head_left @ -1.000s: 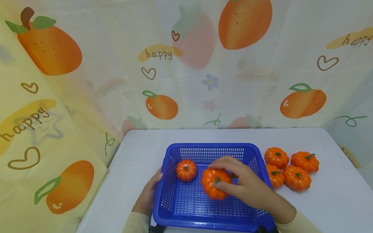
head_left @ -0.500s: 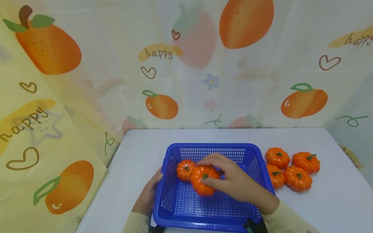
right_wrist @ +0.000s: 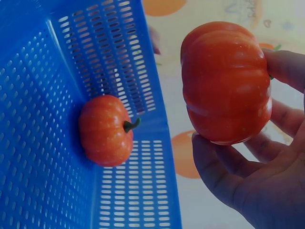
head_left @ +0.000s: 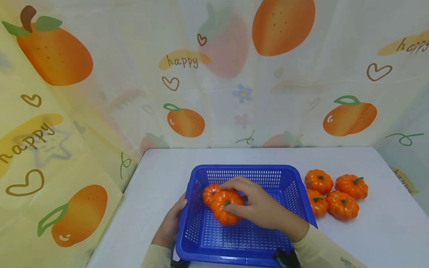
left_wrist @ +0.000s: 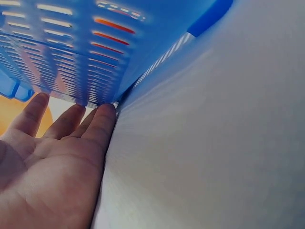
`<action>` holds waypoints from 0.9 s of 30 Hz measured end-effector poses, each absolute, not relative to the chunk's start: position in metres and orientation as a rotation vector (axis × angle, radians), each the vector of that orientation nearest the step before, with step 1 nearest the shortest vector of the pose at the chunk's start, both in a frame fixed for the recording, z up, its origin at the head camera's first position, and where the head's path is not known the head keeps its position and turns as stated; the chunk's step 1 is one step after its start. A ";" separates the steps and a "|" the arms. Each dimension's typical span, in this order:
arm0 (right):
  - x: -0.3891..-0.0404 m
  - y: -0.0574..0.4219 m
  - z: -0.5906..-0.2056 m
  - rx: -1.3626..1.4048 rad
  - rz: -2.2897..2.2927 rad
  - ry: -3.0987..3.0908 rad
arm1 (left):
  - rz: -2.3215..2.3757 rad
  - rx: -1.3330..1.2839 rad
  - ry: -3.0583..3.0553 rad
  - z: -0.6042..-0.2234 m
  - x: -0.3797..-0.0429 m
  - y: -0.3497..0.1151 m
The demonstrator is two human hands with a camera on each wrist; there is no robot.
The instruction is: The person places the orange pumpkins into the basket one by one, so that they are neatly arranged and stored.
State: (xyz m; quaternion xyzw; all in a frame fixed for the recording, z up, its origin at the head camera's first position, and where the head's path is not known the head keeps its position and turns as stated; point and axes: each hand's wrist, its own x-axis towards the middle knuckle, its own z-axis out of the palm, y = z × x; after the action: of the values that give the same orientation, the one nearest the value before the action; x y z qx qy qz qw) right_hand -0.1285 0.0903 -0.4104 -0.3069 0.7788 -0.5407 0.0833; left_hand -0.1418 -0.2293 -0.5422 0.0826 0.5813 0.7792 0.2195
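Observation:
A small orange toy pumpkin with a green stem (head_left: 227, 212) is held by my right hand (head_left: 259, 206), thumb near the stem and fingers round its side. In the right wrist view this held pumpkin (right_wrist: 226, 83) appears level with the basket's rim or above it. Another pumpkin (right_wrist: 106, 131) lies inside the blue plastic basket (head_left: 244, 257) by its left wall, partly covered by the held one in the head view. My left hand (head_left: 170, 223) rests against the basket's outer left side, its nearly straight fingers (left_wrist: 97, 125) touching the slotted wall.
Several more orange pumpkins (head_left: 342, 205) sit in a group on the white table (head_left: 378, 230), right of the basket. A curtain printed with fruit (head_left: 214, 93) hangs behind the table and along its left side.
My right hand has carried the held pumpkin leftward over the basket, so it now overlaps the pumpkin lying inside. My left hand has stayed at the basket's side.

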 end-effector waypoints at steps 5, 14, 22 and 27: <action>-0.131 0.085 -0.411 -0.889 -1.592 2.312 | 2.152 0.234 1.610 -0.541 -0.142 -0.229; -0.138 0.073 -0.411 -0.942 -1.572 2.311 | 2.154 0.195 1.627 -0.543 -0.141 -0.230; -0.143 0.062 -0.413 -0.961 -1.523 2.314 | 2.166 0.189 1.597 -0.545 -0.142 -0.231; -0.145 0.053 -0.415 -0.943 -1.519 2.274 | 2.160 0.213 1.612 -0.543 -0.140 -0.233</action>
State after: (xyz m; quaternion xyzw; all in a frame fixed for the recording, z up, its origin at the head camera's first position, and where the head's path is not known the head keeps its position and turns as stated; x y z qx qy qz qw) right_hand -0.1453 0.0533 -0.4150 -0.3236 0.7800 -0.5210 0.1242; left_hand -0.1401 -0.2327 -0.5426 0.0767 0.5820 0.7798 0.2173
